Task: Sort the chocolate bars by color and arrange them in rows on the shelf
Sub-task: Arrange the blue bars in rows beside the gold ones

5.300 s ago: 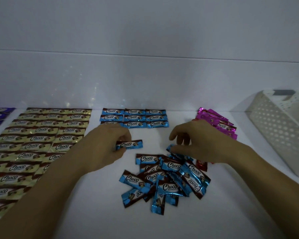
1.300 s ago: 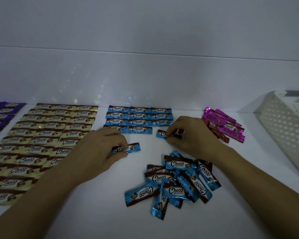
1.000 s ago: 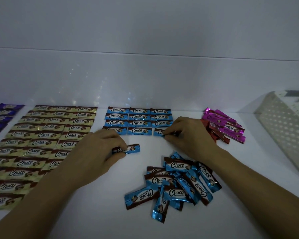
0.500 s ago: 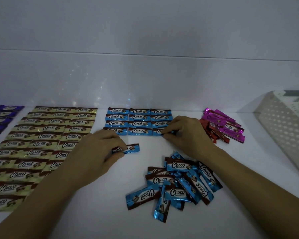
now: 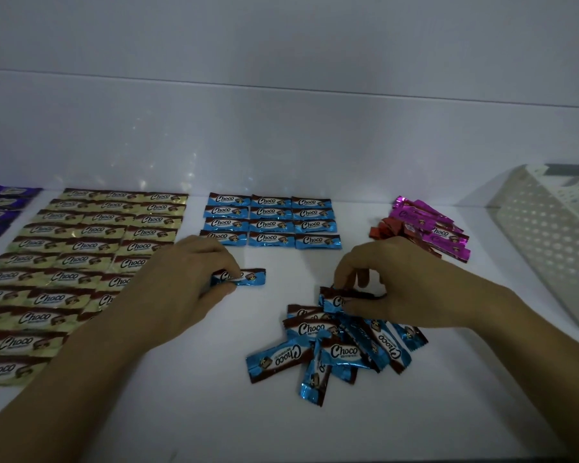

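in left hand (image 5: 178, 289), blue bar (image 5: 250, 277) lying crosswise

Pretty dim shot, cold bluish-grey all over, and I can't tell where the light source sits. Foil on the gold rows (image 5: 91, 242) and blue rows (image 5: 270, 222) throws speckly reflections up the back wall (image 5: 281, 145). There's a white glint on the blue bar (image 5: 248, 277) pinched by the left hand (image 5: 181, 289), while the right hand (image 5: 398, 282) shades the top bar (image 5: 335, 297) it pinches. Shadows on the shelf (image 5: 181, 412) are faint and soft. The basket (image 5: 549, 248) leaves a darker patch on the wall beside it. The wide-angle lens bows the wall seam, and the far-left edge goes mushy.
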The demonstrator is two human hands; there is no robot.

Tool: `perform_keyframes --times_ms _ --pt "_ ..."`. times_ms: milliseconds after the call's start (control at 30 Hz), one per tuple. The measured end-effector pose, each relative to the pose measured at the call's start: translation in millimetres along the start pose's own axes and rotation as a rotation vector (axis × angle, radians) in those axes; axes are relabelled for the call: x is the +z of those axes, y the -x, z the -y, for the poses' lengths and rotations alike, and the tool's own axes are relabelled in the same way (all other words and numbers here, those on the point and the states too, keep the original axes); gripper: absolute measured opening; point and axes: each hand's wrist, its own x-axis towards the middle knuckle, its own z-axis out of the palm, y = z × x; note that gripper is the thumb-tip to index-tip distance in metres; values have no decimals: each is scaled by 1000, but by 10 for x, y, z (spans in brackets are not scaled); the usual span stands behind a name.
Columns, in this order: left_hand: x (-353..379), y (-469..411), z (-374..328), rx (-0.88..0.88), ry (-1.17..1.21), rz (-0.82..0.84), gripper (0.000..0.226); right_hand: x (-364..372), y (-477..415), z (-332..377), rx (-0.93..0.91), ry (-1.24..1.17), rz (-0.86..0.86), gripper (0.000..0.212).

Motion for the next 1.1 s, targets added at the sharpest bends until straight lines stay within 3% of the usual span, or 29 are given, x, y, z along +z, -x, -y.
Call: perform_keyframes --times_ms 100,200,600,867,1100 --pt "-28 10 -31 -8 24 -20 33 72 28 -15 39 -23 -22 24" --pt "-33 24 -54 -20 22 -22 12 106 32 9 51 -21 -19 29" --pt "-206 -33 117 68 -146 98 12 66 -386 291 -48 -77 -190 28" --pt "-228 -97 259 51 -144 47 13 388 -815 369 -101 87 -265 21" --pt "-165 -103 271 -20 -134 5 14 420 -797 330 -78 -12 -414 18"
